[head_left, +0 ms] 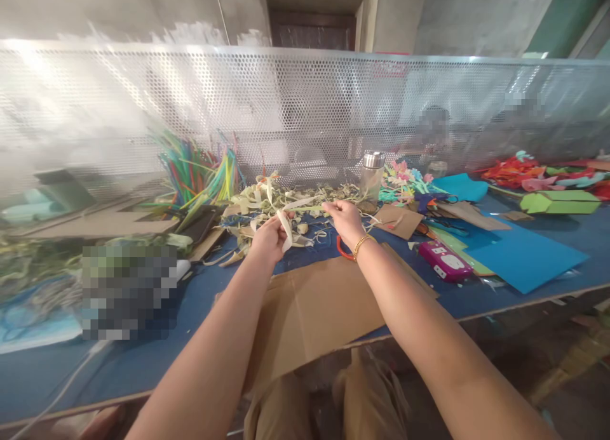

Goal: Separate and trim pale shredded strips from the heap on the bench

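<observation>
My left hand (271, 238) is closed on a pale cream strip (286, 229), which loops and sticks up above the fingers. Opposite it, my right hand (344, 219) pinches the end of a thin light-green strip (309, 208) that runs across to the left hand. Below both hands a brown cardboard sheet (314, 300) lies at the table's front edge. Beneath my right wrist shows a red-orange loop (344, 248), perhaps a scissors handle; the rest of it is hidden. Just beyond the hands spreads a pile of cream and greenish curled strips (257, 202).
Behind the pile stands a bottle with a metal cap (372, 173). Thin colourful strips (195, 173) rise at the back left. To the right lie a purple case (445, 261), blue sheets (524, 256) and a green folded piece (560, 202). A perforated metal screen (305, 110) closes the back.
</observation>
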The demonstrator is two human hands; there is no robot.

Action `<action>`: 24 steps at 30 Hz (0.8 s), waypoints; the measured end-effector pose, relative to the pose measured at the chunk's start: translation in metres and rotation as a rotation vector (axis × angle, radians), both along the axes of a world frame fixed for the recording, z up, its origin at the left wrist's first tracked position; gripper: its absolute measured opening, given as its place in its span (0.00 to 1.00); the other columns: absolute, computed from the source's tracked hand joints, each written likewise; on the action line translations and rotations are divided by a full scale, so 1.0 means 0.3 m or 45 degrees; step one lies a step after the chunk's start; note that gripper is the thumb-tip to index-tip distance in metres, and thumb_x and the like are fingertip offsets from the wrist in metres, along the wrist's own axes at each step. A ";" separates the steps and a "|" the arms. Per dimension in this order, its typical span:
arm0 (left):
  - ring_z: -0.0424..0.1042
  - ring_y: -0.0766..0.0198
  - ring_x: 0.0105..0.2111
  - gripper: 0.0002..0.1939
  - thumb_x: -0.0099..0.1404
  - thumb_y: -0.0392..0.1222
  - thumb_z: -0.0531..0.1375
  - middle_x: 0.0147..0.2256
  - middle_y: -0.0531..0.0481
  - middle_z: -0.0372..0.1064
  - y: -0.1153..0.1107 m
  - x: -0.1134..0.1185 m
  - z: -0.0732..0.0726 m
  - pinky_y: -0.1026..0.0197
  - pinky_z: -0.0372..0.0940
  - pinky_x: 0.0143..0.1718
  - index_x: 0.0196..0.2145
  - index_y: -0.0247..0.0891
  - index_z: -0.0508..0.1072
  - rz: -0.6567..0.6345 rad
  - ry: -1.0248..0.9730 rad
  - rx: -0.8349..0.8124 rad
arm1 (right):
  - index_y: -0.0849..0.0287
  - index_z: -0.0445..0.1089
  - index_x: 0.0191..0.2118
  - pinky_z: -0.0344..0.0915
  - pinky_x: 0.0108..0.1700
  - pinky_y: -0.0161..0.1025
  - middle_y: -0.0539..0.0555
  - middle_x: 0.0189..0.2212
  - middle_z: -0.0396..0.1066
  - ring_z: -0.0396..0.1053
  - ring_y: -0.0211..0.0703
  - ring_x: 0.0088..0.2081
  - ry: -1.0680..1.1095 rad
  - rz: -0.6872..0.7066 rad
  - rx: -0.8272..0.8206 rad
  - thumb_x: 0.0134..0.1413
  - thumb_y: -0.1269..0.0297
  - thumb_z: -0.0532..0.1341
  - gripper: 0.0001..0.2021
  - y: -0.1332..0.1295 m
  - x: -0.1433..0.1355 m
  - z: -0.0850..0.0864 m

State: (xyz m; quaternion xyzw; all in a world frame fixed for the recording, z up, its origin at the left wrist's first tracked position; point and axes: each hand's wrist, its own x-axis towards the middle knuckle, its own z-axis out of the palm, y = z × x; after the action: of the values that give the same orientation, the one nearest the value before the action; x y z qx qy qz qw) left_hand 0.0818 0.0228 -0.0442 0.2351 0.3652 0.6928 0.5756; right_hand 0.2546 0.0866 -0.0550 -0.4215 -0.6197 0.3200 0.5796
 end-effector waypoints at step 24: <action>0.67 0.67 0.23 0.08 0.49 0.42 0.66 0.21 0.52 0.69 -0.003 0.039 -0.033 0.68 0.56 0.22 0.26 0.35 0.76 0.358 0.831 0.233 | 0.56 0.69 0.30 0.63 0.37 0.37 0.52 0.28 0.73 0.69 0.41 0.31 -0.261 0.089 0.264 0.58 0.53 0.55 0.14 -0.139 -0.096 0.027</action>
State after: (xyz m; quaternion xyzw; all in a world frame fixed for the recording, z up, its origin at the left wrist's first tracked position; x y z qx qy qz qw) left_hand 0.0934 0.0219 -0.0540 0.4420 0.4947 0.6835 0.3044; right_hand 0.2258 0.0448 -0.0467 -0.3681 -0.7197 0.2296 0.5420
